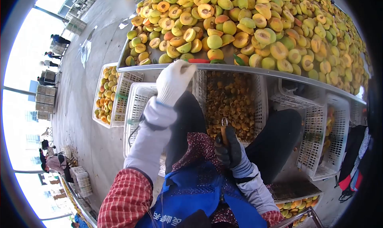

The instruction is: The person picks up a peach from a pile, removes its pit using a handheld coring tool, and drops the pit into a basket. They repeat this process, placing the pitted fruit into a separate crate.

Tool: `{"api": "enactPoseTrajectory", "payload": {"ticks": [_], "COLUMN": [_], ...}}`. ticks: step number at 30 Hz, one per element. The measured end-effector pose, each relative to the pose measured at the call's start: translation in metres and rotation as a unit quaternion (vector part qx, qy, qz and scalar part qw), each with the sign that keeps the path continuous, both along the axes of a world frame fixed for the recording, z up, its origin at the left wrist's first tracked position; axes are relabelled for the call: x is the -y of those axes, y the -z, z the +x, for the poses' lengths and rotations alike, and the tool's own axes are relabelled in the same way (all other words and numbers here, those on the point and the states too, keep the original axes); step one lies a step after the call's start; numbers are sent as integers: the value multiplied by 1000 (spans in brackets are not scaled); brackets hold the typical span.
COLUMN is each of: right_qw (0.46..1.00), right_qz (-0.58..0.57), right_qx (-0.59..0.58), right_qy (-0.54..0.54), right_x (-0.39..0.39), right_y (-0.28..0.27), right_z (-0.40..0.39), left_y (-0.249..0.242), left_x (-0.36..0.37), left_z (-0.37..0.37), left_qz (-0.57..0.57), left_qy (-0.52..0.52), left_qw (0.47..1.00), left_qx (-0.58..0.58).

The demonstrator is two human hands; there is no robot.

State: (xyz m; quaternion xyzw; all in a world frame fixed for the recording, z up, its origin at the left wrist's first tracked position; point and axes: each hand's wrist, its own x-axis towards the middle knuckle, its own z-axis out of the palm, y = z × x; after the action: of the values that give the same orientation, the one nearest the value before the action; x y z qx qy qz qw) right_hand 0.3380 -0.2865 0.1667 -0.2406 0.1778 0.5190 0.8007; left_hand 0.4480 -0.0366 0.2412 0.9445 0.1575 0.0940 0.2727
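Observation:
My left hand, in a white knit glove, is at the metal table's front edge with its fingers curled together. What they hold, if anything, is hidden. Just beside its fingertips lies a red object, perhaps a handle, among the fruit. My right hand, in a dark glove, is closed around the wooden handle of a pitting spoon with a metal loop tip, pointing up. Halved yellow-green peaches are piled on the table. Below, between my knees, a crate holds many brown pits or scraps.
The metal table edge runs across in front of me. A white crate of peaches stands at left, beside another white crate. More crates are at right. Distant people and stacked crates line the left.

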Motion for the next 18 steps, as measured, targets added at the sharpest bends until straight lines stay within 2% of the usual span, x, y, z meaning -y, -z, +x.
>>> {"api": "enactPoseTrajectory", "payload": {"ticks": [2, 4, 8, 10, 12, 14, 15, 16, 17, 18], "right_qw": [1000, 998, 997, 991, 971, 945, 935, 939, 929, 918], "right_qz": [-23, -38, -65, -117, -185, -239, -250, -226, -225, -224], "right_qx": [-20, -38, -28, 40, 118, 176, 194, 193, 222, 251], "right_qy": [-8, 14, 45, 57, 92, 140, 160, 176, 194, 211], "right_x": [0, 3, 9, 12, 12, 11, 11, 10, 4, -2], "right_y": [6, 13, 14, 9, 20, 42, 43, 27, 22, 18], "right_z": [5, 11, 16, 20, 18, 7, 4, 15, 17, 20], "left_y": [23, 47, 65, 60, 48, 34, 26, 17, 11, 10], "left_x": [20, 34, 28, 23, 28, 37, 50, 61, 62, 67], "left_z": [72, 118, 140, 128, 96, 52, 26, 2, -17, -33], "left_qz": [146, 172, 168, 116, 75, -84, -227, -362, -430, -518], "left_qy": [53, 72, 119, 105, 106, 130, 129, 124, 117, 132], "left_qw": [987, 977, 971, 986, 984, 974, 957, 919, 895, 845], "left_qx": [34, -104, -119, -58, 121, 163, 128, 94, 8, -12]}}
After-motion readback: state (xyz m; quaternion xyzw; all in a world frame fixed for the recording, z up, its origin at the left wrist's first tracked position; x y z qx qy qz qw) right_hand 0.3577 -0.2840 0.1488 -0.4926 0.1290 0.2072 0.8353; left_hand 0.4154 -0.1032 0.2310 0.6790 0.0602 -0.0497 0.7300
